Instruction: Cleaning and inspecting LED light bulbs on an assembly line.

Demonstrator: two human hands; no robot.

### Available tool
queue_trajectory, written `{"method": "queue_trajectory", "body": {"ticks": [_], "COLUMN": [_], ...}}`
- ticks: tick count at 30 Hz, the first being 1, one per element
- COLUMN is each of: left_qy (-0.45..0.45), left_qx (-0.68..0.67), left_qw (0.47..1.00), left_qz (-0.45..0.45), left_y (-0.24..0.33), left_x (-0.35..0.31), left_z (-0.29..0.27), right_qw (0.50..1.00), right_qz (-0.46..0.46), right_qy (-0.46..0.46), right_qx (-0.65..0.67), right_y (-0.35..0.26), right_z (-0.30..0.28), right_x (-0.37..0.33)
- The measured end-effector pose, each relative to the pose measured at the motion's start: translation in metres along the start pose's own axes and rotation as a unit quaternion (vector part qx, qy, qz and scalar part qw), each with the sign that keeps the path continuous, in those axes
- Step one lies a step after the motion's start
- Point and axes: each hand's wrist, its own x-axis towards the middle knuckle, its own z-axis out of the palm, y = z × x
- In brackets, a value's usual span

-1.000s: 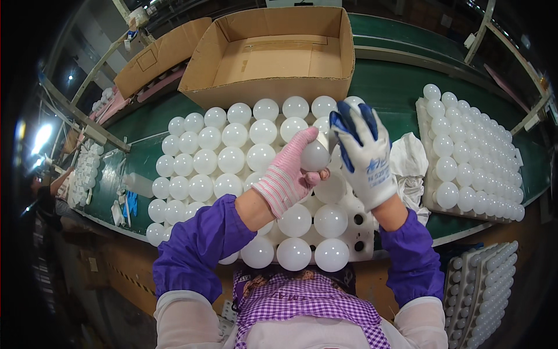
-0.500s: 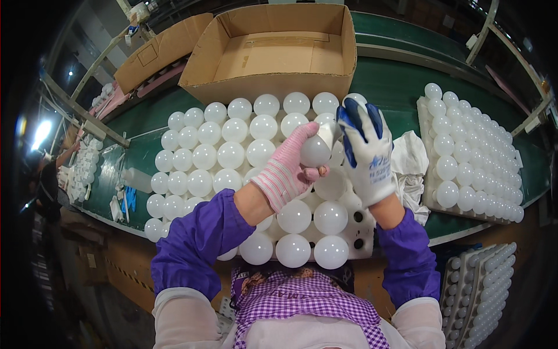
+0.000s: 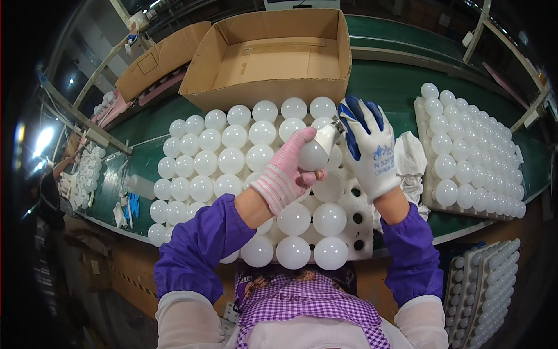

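My left hand (image 3: 285,174), in a pink-and-white striped glove, is closed around a light bulb (image 3: 314,154) with a frosted white globe. The bulb tilts, its metal screw base up and to the right. Close beside that base is my right hand (image 3: 372,148), in a white glove with blue fingers. Its fingers are spread, and I see nothing in them; whether they touch the base cannot be made out. Beneath both hands lies a pale tray (image 3: 365,231) with round holes, filled with rows of bulbs (image 3: 293,218), globes up.
An open cardboard box (image 3: 264,87) stands behind the tray. White cloth (image 3: 411,166) lies to the right, before a second tray of bulbs (image 3: 462,149). More loaded trays (image 3: 485,291) stand lower right. A blue glove (image 3: 133,205) rests on the green bench at left.
My right hand has shifted slightly right and down, away from the bulb's end, so the metal base now shows. The left hand keeps its hold. The view has shifted a little.
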Motion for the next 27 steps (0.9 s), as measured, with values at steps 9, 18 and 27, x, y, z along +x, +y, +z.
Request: {"method": "queue_trajectory", "body": {"ticks": [9,18,27], "left_qy": [-0.060,-0.161,-0.017], "left_qx": [-0.034,0.172,0.560], "left_qw": [0.997,0.943,0.611], "left_qz": [-0.018,0.235,0.559], "left_y": [0.007,0.009,0.009], "left_x": [0.005,-0.013,-0.012], "left_z": [-0.003,0.000,-0.004], "right_qw": [0.998,0.996,0.965], "right_qz": [-0.055,0.085,0.214], "right_qy": [0.027,0.022,-0.122], "right_qx": [-0.004,0.007,-0.092], "right_y": [-0.010,0.064,0.125], "right_z": [-0.002,-0.012,0.033], "right_x": [-0.016,-0.015,-0.036]}}
